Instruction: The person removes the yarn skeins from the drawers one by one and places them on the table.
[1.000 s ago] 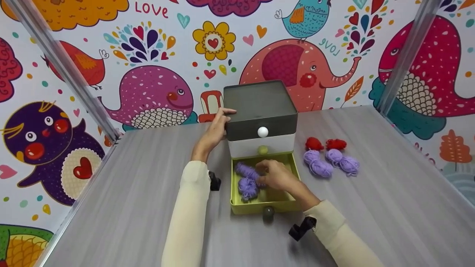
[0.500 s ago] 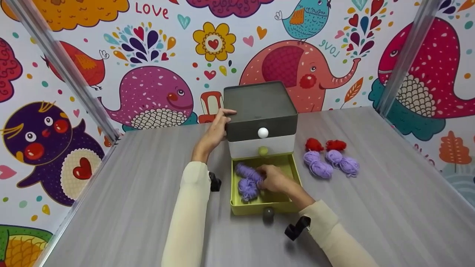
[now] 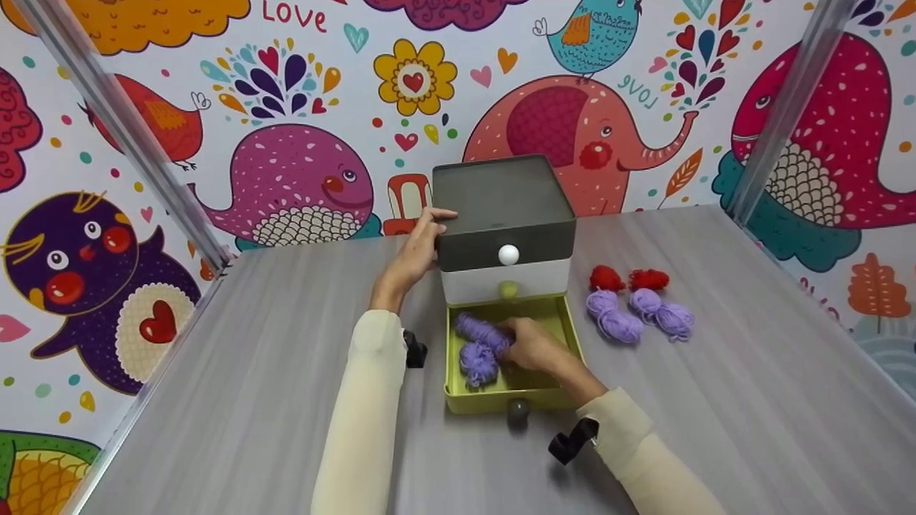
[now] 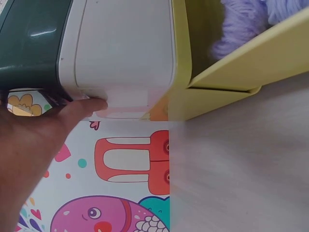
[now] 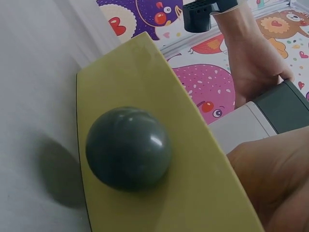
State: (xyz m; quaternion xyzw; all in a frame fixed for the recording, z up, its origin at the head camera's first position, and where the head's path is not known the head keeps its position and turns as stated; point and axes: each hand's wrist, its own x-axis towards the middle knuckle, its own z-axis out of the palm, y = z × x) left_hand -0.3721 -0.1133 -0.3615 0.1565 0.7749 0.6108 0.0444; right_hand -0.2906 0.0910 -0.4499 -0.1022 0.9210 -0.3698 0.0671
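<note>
A small drawer unit (image 3: 504, 193) stands on the table, dark grey on top, white in the middle and yellow-green below. Its bottom drawer (image 3: 458, 404) is pulled out and holds purple yarn skeins (image 3: 478, 363). My left hand (image 3: 411, 257) grips the unit's left upper edge, fingers over the dark top; in the left wrist view the thumb (image 4: 91, 105) presses the white side. Inside the drawer, my right hand (image 3: 537, 347) pinches the end of the upper purple skein, its fingertips partly hidden. The right wrist view shows the drawer's round dark knob (image 5: 128, 149) close up.
Right of the unit, light purple yarn skeins (image 3: 615, 325) lie on the grey table (image 3: 286, 400), with red yarn bundles (image 3: 606, 277) just behind them. A wall with printed cartoon animals (image 3: 300, 179) rises behind the unit, with metal posts (image 3: 143, 143) at the corners.
My right hand has come down and slightly left onto the purple skein, its fingers closing at the yarn's end. The left hand and the drawer unit have stayed put.
</note>
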